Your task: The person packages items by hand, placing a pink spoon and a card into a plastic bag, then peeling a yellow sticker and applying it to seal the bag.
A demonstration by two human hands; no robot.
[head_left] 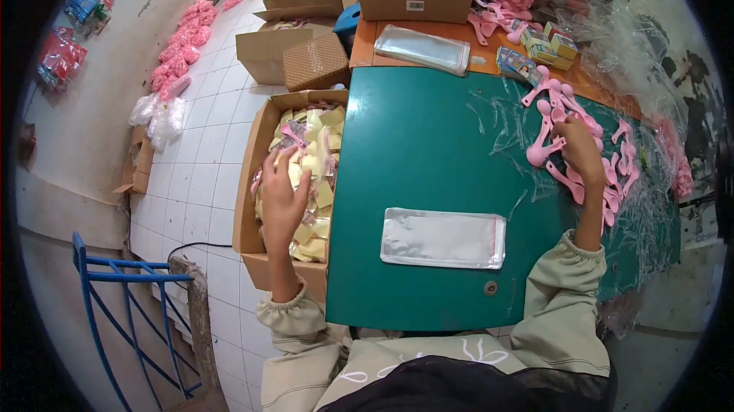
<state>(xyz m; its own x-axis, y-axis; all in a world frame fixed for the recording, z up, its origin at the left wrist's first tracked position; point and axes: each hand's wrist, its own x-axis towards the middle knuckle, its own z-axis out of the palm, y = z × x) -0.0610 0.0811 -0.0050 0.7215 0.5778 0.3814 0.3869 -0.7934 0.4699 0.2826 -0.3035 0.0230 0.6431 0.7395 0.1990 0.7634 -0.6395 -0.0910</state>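
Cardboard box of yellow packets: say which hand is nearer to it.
Left. The left hand reaches into the cardboard box, on the yellow packets; the right hand is far across the green table, on the pink spoons.

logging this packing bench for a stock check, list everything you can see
green table top: 1, green, centre
clear flat plastic bag: 1, clear, on it, near edge
pink plastic spoons: many, pink, its right side
open brown cardboard box: 1, brown, left of table
yellow paper packets: many, yellow, inside that box
orange wooden table: 1, orange, beyond green one
stack of clear plastic bags: 1, clear, on orange table
small colourful printed boxes: several, mixed, orange table's right
brown cardboard cartons: several, brown, far end
pink bagged goods: many, pink, floor at left
blue metal frame: 1, blue, lower left
left hand: 1, on the packets
right hand: 1, on the spoons
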